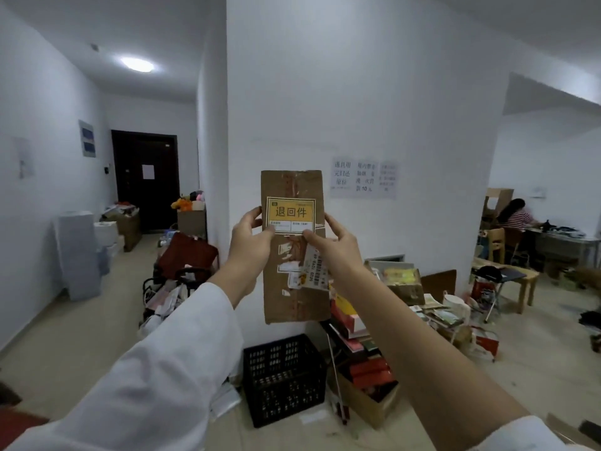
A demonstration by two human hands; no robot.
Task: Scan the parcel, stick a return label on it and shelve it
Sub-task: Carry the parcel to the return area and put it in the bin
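**Parcel held up, label under both thumbs**

Both hands are holding the parcel [294, 249] upright at arm's length before the white wall [357, 92]. The left hand [252, 239] is closing its grip on the edge at 9 o'clock, the right hand [338, 245] at 3 o'clock. Both thumbs are pressing the lower corners of the yellow label [290, 215], which is sitting on the parcel's upper half. A black crate [286, 379] is standing on the floor at 6 o'clock.
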